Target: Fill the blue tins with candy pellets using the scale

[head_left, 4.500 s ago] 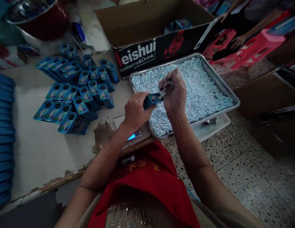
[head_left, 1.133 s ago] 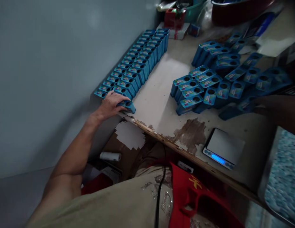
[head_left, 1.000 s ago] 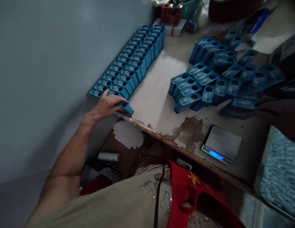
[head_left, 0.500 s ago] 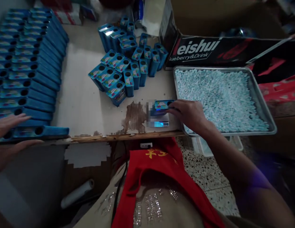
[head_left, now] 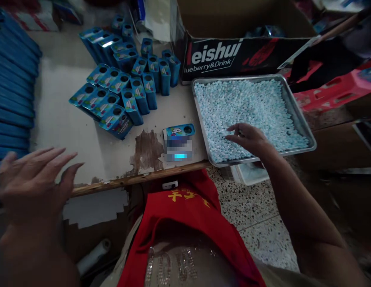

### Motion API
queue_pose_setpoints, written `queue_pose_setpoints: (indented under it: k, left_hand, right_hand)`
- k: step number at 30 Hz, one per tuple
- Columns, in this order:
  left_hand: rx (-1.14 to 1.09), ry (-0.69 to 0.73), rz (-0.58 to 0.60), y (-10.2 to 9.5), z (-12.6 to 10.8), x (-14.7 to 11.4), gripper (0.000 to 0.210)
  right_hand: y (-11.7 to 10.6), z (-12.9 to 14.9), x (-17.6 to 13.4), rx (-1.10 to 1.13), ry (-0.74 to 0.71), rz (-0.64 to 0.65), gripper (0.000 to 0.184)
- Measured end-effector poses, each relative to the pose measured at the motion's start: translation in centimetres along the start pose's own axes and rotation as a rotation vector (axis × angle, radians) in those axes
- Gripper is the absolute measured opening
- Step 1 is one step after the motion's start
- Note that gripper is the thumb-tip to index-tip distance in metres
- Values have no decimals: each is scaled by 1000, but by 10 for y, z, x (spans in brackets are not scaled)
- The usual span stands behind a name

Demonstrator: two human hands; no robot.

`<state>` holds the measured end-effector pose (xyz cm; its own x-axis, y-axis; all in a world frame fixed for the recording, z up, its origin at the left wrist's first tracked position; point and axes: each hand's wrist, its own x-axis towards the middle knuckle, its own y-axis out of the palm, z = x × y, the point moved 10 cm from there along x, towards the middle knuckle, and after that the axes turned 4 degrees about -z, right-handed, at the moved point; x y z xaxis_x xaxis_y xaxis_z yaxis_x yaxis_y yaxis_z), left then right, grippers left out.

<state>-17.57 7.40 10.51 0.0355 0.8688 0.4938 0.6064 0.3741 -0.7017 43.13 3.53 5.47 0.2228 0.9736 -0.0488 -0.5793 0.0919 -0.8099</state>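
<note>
My left hand (head_left: 36,179) is raised over the table's left front edge, fingers stretched and holding nothing, beside the long stack of blue boxes (head_left: 12,91). Over the metal tray (head_left: 215,162) hovers my right hand (head_left: 248,137), its thumb and forefinger apart and nothing visible between them. Beneath it, small pale-blue and white candy pieces (head_left: 251,103) fill the tray. A single blue box (head_left: 179,130) with a round hole in its top stands on a small scale (head_left: 175,157) with a lit display, partly blurred out.
Several blue boxes (head_left: 113,119) with round holes stand grouped on the white table (head_left: 58,99). Behind the tray is a black printed carton (head_left: 215,59). A red plastic item (head_left: 337,93) lies to the right, and a clear container (head_left: 251,174) sits below the tray.
My right hand has let go of the blue box on the scale and moved right over the candy. My left hand has lifted off the stacked boxes. The view has shifted right.
</note>
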Motion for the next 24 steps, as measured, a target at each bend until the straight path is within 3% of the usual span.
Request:
queue_pose_setpoints:
  k: [3,6,13,16,21,22,24]
  left_hand:
    - [88,166,30,27,-31,7,20]
    - [80,156,74,41,-30,6,17]
    - [109,131,73,34,-17,-9,17]
    - [111,140,80,38,-14,-12,18]
    - [72,145,108,73,-5,-10,16]
    - [51,157,111,83,-7,-9,16]
    - [3,211,127,101,-17,-9,16]
  right_hand:
    - [8,-8,-11,-300,-134,-6,43]
    - [24,-5,-19,-460,-237,23,56]
    - [50,5,-18,-529,-310,134,74]
    - [56,5,-7,-522,-346,143,65]
    - [49,8,23,-332,-410,94,18]
    - [47,10,27,-289,-414,96,13]
    - [45,12,33,-220,-395,110,20]
